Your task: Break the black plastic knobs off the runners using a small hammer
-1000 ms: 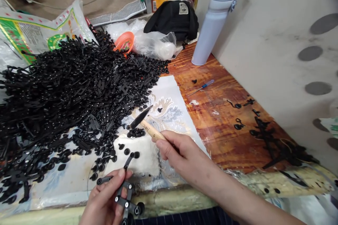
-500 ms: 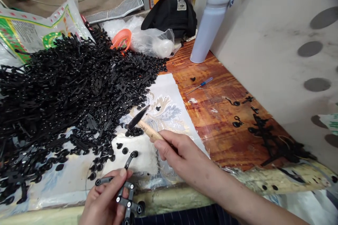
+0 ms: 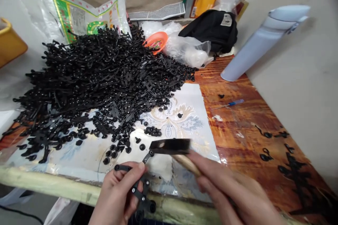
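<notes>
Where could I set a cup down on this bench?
The reddish varnished wood has room, between the small screwdriver and the scattered black pieces. A smaller patch lies on the patterned sheet, right of the black heap. That heap crowds the left; the left hand and right hand crowd the front.

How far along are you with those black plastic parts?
Early, by the look of it. Done: only a small scatter of loose black knobs lies apart, beside the heap. In hand: the left hand grips a branched black plastic piece, and the right hand holds a wooden-handled knife, blurred, next to it. Left: the heap of black plastic strips, far larger than the loose knobs.
</notes>
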The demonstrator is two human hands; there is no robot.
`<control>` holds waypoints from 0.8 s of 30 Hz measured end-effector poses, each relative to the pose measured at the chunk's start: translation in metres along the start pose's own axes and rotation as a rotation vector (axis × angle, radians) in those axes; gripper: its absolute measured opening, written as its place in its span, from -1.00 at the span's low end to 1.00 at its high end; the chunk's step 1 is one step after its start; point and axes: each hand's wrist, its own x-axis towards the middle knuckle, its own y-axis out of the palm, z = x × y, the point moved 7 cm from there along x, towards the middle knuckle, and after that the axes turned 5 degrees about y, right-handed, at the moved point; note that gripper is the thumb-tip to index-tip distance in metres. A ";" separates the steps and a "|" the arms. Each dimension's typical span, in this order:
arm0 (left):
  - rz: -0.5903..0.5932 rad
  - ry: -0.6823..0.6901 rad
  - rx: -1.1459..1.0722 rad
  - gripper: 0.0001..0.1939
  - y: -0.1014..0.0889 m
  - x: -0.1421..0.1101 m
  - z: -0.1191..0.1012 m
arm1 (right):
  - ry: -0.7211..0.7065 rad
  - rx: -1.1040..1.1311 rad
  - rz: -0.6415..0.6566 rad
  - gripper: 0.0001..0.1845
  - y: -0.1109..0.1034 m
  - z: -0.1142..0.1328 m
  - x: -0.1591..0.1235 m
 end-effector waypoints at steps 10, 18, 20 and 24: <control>-0.025 -0.027 -0.014 -0.67 0.002 -0.003 -0.001 | 0.027 -0.068 0.134 -0.38 0.019 -0.003 0.006; -0.042 0.010 0.080 -0.63 -0.005 -0.001 0.000 | 0.090 -0.119 0.253 -0.43 0.042 -0.003 0.006; -0.071 0.060 0.098 -0.62 -0.011 -0.002 -0.001 | 0.125 -0.083 0.294 -0.47 0.041 -0.008 0.006; -0.027 0.181 0.192 -0.65 -0.023 0.000 -0.008 | 0.130 -0.039 0.258 -0.55 0.030 -0.008 0.021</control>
